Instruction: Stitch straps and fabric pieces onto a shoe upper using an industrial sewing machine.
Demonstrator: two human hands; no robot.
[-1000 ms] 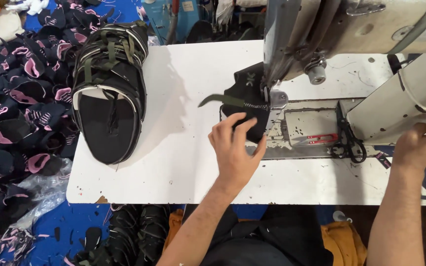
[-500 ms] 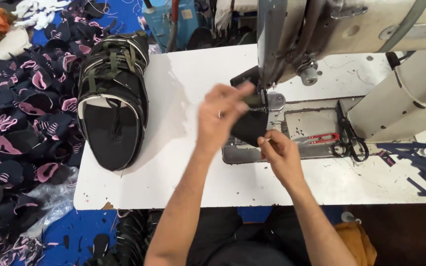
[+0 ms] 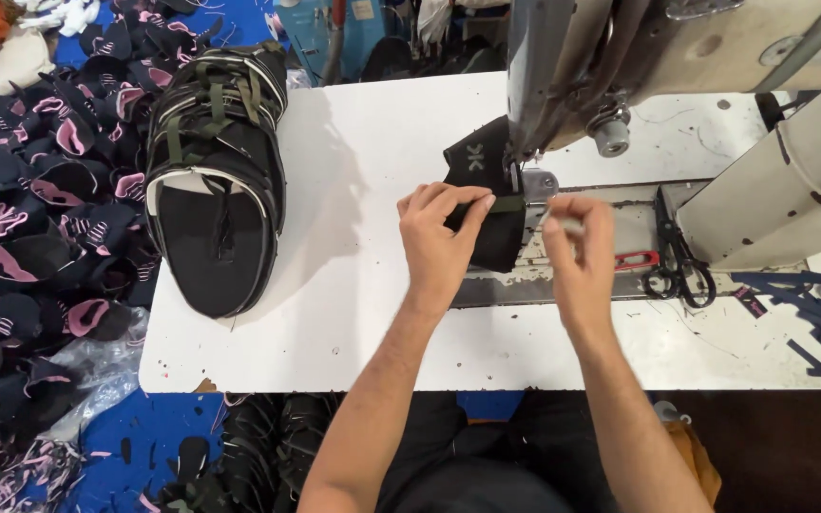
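Note:
A black fabric piece [image 3: 486, 190] with an olive strap across it lies on the bed of a sewing machine [image 3: 677, 57], under the needle area. My left hand [image 3: 439, 237] pinches the strap and the fabric's left edge. My right hand [image 3: 577, 252] is just right of the fabric, fingers closed on a small pale object near the presser foot; what it is I cannot tell.
A stack of black shoe uppers with olive straps [image 3: 216, 180] rests on the white table [image 3: 353, 323] at the left. Heaps of black and pink cut pieces [image 3: 40, 218] lie further left. Black scissors [image 3: 681, 256] and a red clipper [image 3: 634, 259] lie on the machine bed.
My left hand has settled onto the fabric's left side and pinches the strap. My right hand has shifted right, off the fabric toward the presser foot. The camera has moved closer.

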